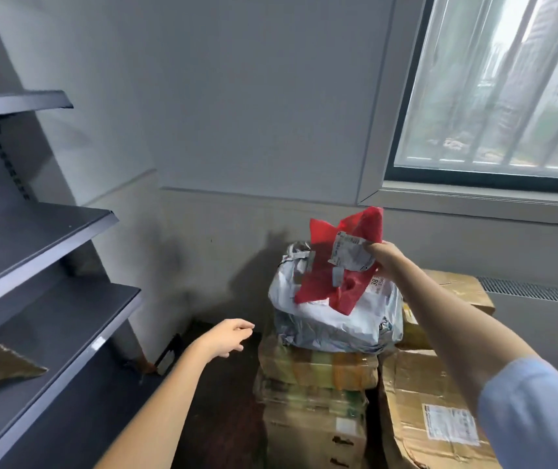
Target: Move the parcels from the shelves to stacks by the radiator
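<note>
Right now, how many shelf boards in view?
3, all at left: top shelf, middle shelf, bottom shelf. More may sit outside the frame.

A crumpled red plastic parcel (335,265) with a creased white label hangs tilted from a pinch at its upper right edge. Directly below the grip sits a bulging white and grey mailer bag (335,319), topping a stack of taped cardboard boxes (315,394).
</note>
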Tool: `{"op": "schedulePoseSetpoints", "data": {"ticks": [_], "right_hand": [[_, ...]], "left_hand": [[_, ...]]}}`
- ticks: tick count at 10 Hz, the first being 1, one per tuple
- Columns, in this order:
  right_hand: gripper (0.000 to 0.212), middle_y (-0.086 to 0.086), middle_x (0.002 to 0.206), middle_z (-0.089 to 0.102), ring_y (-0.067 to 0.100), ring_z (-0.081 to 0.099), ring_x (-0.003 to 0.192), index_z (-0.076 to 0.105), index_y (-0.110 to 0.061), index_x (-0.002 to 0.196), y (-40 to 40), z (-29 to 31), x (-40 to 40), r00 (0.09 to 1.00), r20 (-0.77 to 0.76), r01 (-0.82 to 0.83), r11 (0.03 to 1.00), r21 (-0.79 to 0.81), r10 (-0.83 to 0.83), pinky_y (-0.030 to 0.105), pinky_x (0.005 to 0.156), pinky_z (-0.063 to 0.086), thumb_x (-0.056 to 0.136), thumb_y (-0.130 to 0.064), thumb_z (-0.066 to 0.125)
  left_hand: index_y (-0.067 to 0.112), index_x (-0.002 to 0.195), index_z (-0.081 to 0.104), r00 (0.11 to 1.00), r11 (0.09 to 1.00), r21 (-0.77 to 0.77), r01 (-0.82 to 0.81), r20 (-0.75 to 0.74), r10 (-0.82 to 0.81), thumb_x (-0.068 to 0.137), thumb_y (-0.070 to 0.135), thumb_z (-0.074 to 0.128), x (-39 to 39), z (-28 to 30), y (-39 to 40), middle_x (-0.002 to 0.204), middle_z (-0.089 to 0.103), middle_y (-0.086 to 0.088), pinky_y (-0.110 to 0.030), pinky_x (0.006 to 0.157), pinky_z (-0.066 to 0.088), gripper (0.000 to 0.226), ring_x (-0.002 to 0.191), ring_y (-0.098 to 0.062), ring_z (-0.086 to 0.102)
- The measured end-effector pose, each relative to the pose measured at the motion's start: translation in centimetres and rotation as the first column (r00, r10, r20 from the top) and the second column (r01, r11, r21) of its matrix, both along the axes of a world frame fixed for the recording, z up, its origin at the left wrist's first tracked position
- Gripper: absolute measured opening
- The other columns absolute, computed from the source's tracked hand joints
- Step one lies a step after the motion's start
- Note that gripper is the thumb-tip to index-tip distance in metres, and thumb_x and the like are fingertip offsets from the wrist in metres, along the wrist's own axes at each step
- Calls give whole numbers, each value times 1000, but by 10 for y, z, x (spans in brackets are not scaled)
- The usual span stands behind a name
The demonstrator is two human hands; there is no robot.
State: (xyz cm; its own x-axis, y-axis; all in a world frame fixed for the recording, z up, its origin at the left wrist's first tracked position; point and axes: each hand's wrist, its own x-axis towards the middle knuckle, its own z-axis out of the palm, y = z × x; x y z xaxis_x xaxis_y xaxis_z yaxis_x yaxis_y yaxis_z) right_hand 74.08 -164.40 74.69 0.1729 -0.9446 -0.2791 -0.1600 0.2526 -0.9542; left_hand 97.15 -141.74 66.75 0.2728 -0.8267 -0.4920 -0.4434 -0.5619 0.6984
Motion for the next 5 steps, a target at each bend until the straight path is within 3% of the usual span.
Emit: {"op": "schedulePoseSetpoints", "data": {"ticks": [1, 2, 3, 4, 5], "right_hand": [[34, 24, 116, 56, 33, 56, 107, 50, 3, 127, -12, -9, 6, 999, -43, -15, 1000, -10, 15, 57, 100, 42, 94, -2, 40], [31, 24, 111, 58, 27, 55, 96, 54, 5, 122, -30, -14, 3, 996, -86, -25, 997, -72, 18, 44, 93, 49, 93, -2, 43], [33, 12, 101, 55, 21, 52, 91, 57, 1, 122, -45, -1, -8, 990, -139, -15, 987, -161, -8, 28, 65, 47, 92, -5, 43], [35, 11, 117, 53, 21, 50, 99, 44, -10, 133, -65, 10, -22, 983, -157, -116, 987, -116, 97, 35, 79, 44, 99, -19, 37], [46, 10, 141, 43, 24, 46, 121, 28, -15, 145, -82, 21, -35, 967, -224, -141, 987, -82, 120, 40, 99, 39, 100, -20, 36]], "left_hand": [[20, 135, 44, 998, 998, 10, 67, -7, -67, 101, 25, 35, -7, 2, -20, 140, 44, -4, -35, 95, 40, 36, 119, -23, 55], [19, 135, 45, 997, 997, 20, 78, 16, -79, 100, 24, 35, -11, 6, -42, 140, 45, -5, -33, 89, 40, 36, 119, -24, 55], [17, 135, 46, 999, 999, 6, 47, 28, -47, 100, 23, 36, -19, 13, -65, 139, 46, -6, -32, 83, 41, 36, 117, -24, 56], [17, 133, 47, 997, 997, -52, 60, 53, -57, 99, 24, 38, -26, 18, -92, 135, 50, -6, -24, 65, 40, 36, 104, -21, 58], [16, 132, 49, 996, 992, -91, 83, 32, -81, 99, 24, 40, -41, 21, -116, 124, 53, -7, -19, 58, 39, 36, 87, -14, 56]]}}
